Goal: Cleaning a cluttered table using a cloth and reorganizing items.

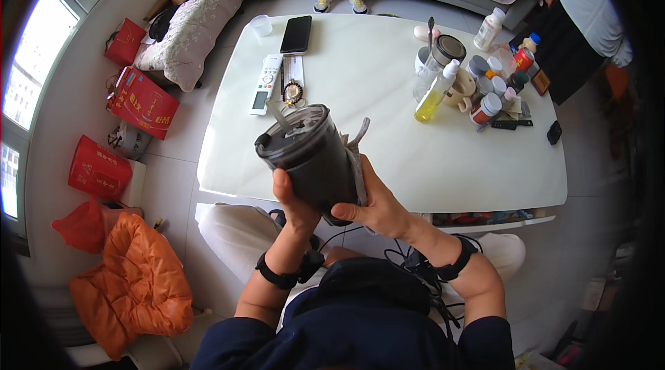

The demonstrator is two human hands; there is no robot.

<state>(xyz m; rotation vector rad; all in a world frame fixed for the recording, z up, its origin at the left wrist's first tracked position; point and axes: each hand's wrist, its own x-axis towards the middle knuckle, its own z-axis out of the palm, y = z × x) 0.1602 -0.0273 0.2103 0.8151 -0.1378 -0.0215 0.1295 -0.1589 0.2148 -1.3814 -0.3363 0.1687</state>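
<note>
A dark, see-through tumbler with a lid and a short straw is held up over the near edge of the table, tilted to the left. My left hand grips its lower left side, thumb upward. On the other side my right hand holds the base, with a grey cloth pressed between palm and cup. Part of the cloth sticks up past the fingers. Most of my fingers are hidden behind the tumbler.
On the white table lie a remote control, a smartphone and a bead bracelet. At right stand a spray bottle, a beige mug and several jars. A drawer is pulled out. Two other people are nearby.
</note>
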